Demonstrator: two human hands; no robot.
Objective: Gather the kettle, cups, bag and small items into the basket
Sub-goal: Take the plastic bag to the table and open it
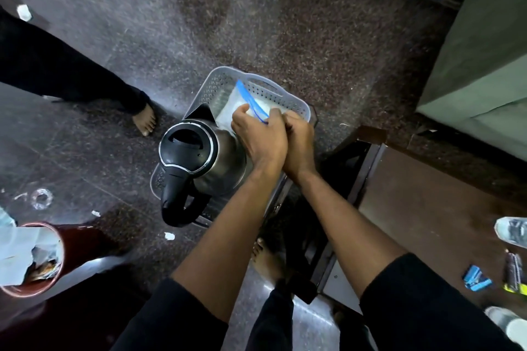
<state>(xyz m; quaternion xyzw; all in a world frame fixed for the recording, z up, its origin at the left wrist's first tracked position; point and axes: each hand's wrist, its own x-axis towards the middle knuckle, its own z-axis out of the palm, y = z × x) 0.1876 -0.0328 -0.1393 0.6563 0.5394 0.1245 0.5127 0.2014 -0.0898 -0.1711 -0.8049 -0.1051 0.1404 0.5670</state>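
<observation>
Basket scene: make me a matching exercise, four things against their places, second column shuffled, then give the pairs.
Things:
1. kettle
2. bag
3. bin
4. blue packets

Places:
A. far end of the basket, under both hands
B. lower right, on the brown surface
C. near end of the basket, handle toward the camera
D. lower left, on the floor, full of paper

Pairs: 1-C, 2-A, 3-D, 4-B

Shiny steel kettle (225,162), perforated plastic basket (288,100)
</observation>
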